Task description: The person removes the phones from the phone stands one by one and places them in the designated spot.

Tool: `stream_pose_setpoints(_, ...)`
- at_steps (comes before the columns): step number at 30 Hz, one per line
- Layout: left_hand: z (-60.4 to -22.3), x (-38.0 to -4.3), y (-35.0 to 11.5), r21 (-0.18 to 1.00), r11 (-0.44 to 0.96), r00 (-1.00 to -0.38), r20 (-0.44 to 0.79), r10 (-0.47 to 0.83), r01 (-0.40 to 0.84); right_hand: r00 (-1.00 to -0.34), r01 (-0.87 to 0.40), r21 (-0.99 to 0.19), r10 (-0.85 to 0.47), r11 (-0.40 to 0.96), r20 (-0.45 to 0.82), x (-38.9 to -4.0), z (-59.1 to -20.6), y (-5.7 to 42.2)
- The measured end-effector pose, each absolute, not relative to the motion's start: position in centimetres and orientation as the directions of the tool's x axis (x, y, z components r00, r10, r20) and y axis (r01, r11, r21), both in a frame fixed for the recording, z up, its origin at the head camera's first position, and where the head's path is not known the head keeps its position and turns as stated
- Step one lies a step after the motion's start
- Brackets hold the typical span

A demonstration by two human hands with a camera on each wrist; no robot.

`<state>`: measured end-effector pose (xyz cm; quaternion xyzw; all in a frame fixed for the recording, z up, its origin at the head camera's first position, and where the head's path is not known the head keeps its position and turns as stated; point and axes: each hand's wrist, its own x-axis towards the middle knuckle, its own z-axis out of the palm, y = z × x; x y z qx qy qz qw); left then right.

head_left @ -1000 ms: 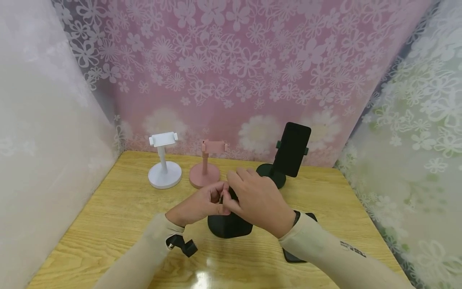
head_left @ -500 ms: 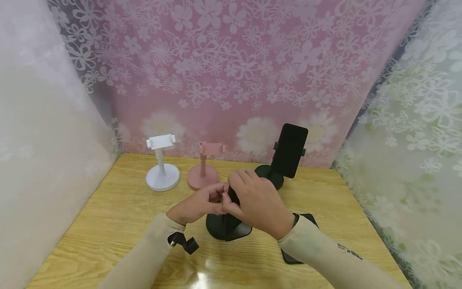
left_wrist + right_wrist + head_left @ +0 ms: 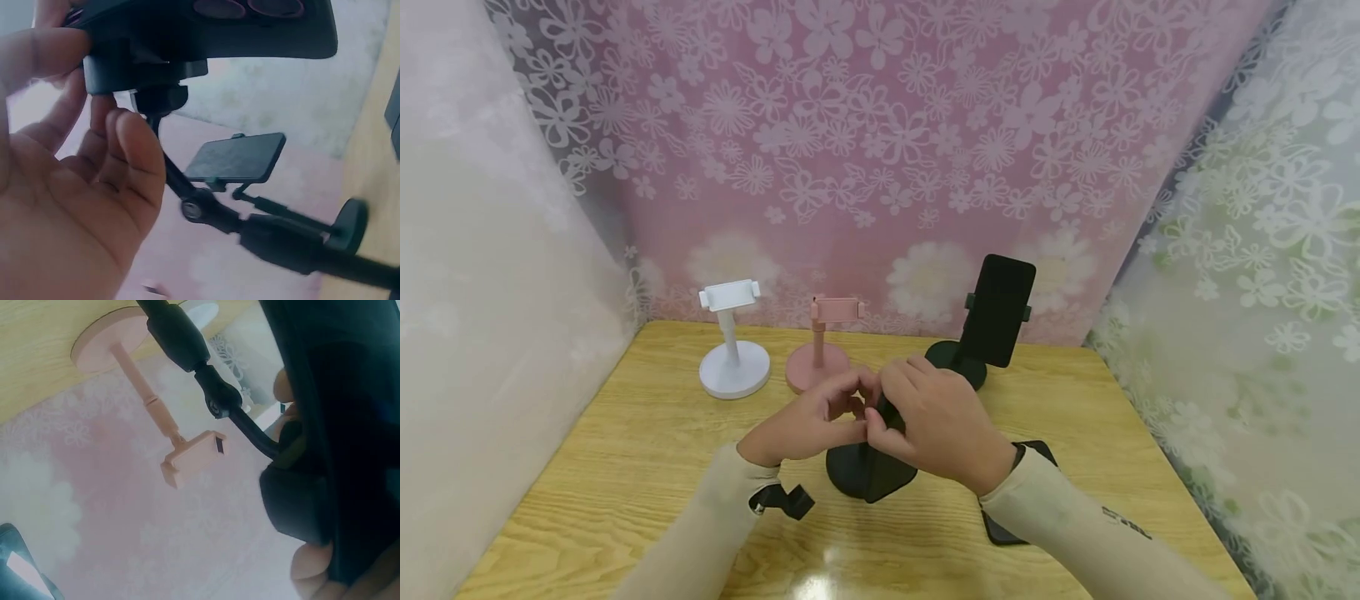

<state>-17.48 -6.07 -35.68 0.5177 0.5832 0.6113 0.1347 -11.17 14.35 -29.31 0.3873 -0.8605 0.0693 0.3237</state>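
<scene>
In the head view both hands meet over a black phone stand, whose round base [image 3: 844, 473] shows under them. A dark phone [image 3: 891, 473] sits at the stand's clamp [image 3: 119, 70]; its camera lenses [image 3: 275, 6] appear in the left wrist view. My left hand [image 3: 808, 423] pinches the clamp's end by the phone's edge. My right hand [image 3: 942, 417] grips the phone, with fingers [image 3: 312, 562] along its edge and near the clamp. The jointed stem [image 3: 206, 209] rises at a slant to the clamp. The hands hide most of the clamp in the head view.
At the back stand a white phone stand [image 3: 734, 371], a pink one [image 3: 817, 360] and a dark green one [image 3: 955, 367] bearing a phone [image 3: 998, 310]. Another dark phone [image 3: 1006, 533] lies partly under the right forearm. Floral cloth [image 3: 820, 167] walls surround the wooden table [image 3: 625, 467].
The phone in my right hand has turned a little, so its lower corner stands out over the base. My left fingers have shifted slightly at the clamp. The head view has moved slightly.
</scene>
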Motion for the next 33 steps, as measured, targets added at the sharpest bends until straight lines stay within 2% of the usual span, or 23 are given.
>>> stream_pose_setpoints(2, -35.4, -17.3, -6.0, 0.796, -0.251, -0.406, 0.518, 0.753, 0.551, -0.436, -0.736, 0.157, -0.638, 0.659, 0.635, -11.1, -29.1, 14.6)
stream_pose_setpoints(5, -35.4, -17.1, -6.1, 0.760, -0.211, -0.399, 0.530, 0.748, 0.615, -0.383, -0.763, 0.165, -0.643, 0.625, 0.663, -10.6, -28.4, 15.0)
stream_pose_setpoints(11, -35.8, -17.3, -6.6, 0.797, -0.173, -0.441, 0.484, 0.756, 0.579, -0.339, -0.777, 0.117, -0.567, 0.619, 0.751, -8.6, -28.1, 16.7)
stream_pose_setpoints(16, -35.8, -17.5, -6.5, 0.807, -0.183, -0.435, 0.476, 0.764, 0.562, -0.212, -0.807, 0.138, -0.501, 0.574, 0.839, -7.6, -29.4, 18.4)
stream_pose_setpoints(19, -35.9, -17.4, -6.4, 0.808, -0.197, -0.429, 0.481, 0.765, 0.556, -0.168, -0.829, 0.156, -0.505, 0.537, 0.847, -7.6, -30.4, 19.4)
stream_pose_setpoints(21, -36.0, -17.4, -6.4, 0.805, -0.200, -0.424, 0.484, 0.765, 0.559, -0.202, -0.819, 0.148, -0.520, 0.554, 0.830, -7.9, -31.4, 20.1)
stream_pose_setpoints(23, -36.1, -17.4, -6.4, 0.805, -0.196, -0.425, 0.481, 0.767, 0.559, -0.269, -0.788, 0.139, -0.537, 0.600, 0.799, -8.5, -32.8, 20.9)
stream_pose_setpoints(26, -36.3, -17.5, -6.3, 0.811, -0.182, -0.429, 0.468, 0.772, 0.557, -0.461, -0.716, 0.079, -0.554, 0.694, 0.693, -9.6, -35.0, 22.0)
stream_pose_setpoints(30, -36.3, -17.7, -6.2, 0.818, -0.173, -0.435, 0.456, 0.777, 0.548, -0.721, -0.607, -0.044, -0.526, 0.793, 0.452, -11.2, -37.4, 23.0)
stream_pose_setpoints(33, -36.3, -17.7, -6.1, 0.820, -0.168, -0.438, 0.451, 0.778, 0.546, -0.818, -0.539, -0.081, -0.498, 0.838, 0.289, -12.7, -39.3, 23.2)
